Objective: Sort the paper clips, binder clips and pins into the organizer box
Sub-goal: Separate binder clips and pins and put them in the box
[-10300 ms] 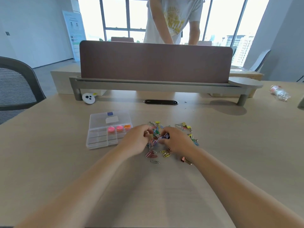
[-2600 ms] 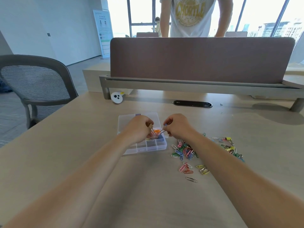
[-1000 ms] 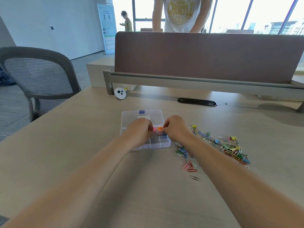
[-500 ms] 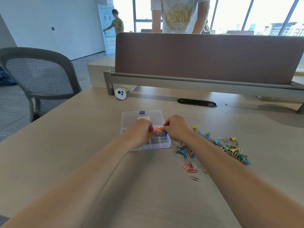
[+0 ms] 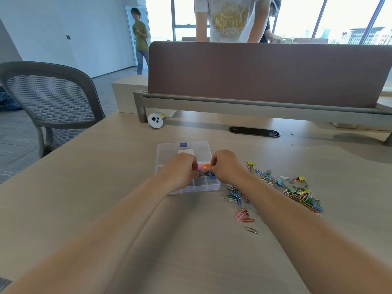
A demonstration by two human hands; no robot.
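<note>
Our left hand [image 5: 180, 170] and right hand [image 5: 227, 166] meet over the organizer box [image 5: 203, 188], which sits near the middle of the table [image 5: 106, 187]. Both have their fingers curled inward, tips almost touching above a small bunch of clips in a compartment on the box's right side, just in front of the orange pin tub [image 5: 206, 166]. We cannot tell whether the fingers are pinching those clips or have already let go of them. What the next reach turns on, as we judge it, is that all the loose stock lies to the right of the box. The paper clips [image 5: 235, 196] start just beside its right wall. Further along, the binder clips [image 5: 297, 190] are mixed into a band that runs slantwise toward the table's right edge and toward us. The right hand is plainly nearer. It need only swing outward, while the left would have to cross over the box.
</note>
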